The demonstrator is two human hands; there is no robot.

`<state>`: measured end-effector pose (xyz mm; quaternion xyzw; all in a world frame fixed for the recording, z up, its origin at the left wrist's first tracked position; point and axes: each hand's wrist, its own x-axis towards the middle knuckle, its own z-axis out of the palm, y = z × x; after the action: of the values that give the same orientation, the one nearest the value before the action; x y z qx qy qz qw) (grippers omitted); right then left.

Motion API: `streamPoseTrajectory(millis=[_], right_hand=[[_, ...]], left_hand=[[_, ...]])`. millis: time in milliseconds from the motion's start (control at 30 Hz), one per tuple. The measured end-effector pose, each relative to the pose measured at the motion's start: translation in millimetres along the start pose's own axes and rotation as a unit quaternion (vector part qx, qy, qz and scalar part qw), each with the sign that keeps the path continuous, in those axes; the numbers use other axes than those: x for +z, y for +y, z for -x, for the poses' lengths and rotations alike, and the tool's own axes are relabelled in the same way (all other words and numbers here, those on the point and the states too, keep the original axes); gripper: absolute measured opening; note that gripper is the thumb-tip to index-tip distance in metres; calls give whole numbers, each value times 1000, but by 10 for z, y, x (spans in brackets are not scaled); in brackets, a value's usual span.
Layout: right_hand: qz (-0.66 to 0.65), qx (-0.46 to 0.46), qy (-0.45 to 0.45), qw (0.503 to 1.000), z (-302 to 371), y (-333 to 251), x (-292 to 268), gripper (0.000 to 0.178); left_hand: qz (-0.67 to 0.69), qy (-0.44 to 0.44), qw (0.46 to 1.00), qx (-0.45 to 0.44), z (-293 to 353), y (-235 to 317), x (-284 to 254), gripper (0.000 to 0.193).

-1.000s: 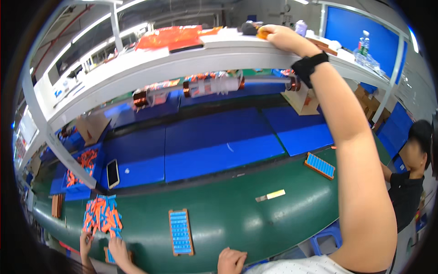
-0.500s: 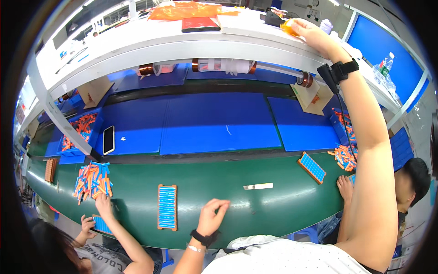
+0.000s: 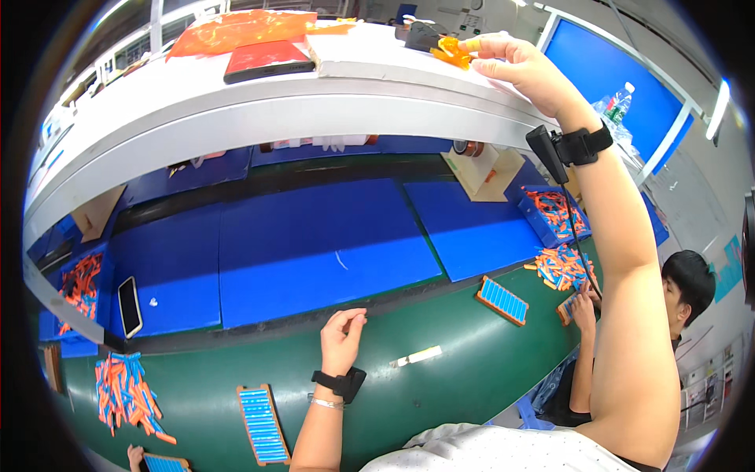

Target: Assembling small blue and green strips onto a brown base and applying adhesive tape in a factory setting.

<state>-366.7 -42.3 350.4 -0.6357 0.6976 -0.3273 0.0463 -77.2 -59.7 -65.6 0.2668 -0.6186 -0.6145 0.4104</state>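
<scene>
My right hand (image 3: 511, 69) is stretched up over the white shelf (image 3: 393, 67). Its thumb and forefinger are apart beside a crumpled piece of amber film (image 3: 452, 53), with their tips at its edge. Over the green table (image 3: 377, 362), my left hand (image 3: 342, 340) hovers with curled fingers. Whether anything is inside them is hidden. Below and left of that hand lies an orange-brown rack (image 3: 263, 425) filled with a row of blue sticks. A slim whitish tool, perhaps a cutter (image 3: 416, 356), lies to its right. Both my wrists wear black straps.
Loose orange and blue sticks are heaped at left (image 3: 126, 393) and right (image 3: 562, 267), near blue bins (image 3: 543, 224). Another filled rack (image 3: 502, 300) lies at right. A phone (image 3: 130, 307) rests on blue matting. Co-workers' hands (image 3: 583, 307) handle racks at both sides. Orange sheeting (image 3: 244, 35) covers part of the shelf.
The view has shifted toward the right and upward. My right hand's fingers have spread and drawn back slightly from the amber film. My left hand has moved farther forward over the table.
</scene>
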Motion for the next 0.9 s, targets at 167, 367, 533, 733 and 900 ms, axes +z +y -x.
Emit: streamPoseTrajectory(millis=[167, 367, 533, 733, 900], right_hand=[[2, -71, 79, 994, -93, 209, -99, 31], [129, -225, 368, 893, 271, -313, 185, 31], [122, -398, 31, 909, 936, -596, 1272, 12], [-33, -106, -198, 974, -436, 376, 3202, 28], [-120, 185, -128, 967, -1973, 908, 4396, 55]], left_hand=[[60, 25, 997, -37, -199, -132, -7, 13], [241, 70, 957, -144, -441, 0, -294, 21], [469, 79, 872, -114, -613, -399, -790, 35], [666, 46, 740, -76, -590, -512, -705, 42], [624, 2, 779, -53, -518, -573, -698, 55]])
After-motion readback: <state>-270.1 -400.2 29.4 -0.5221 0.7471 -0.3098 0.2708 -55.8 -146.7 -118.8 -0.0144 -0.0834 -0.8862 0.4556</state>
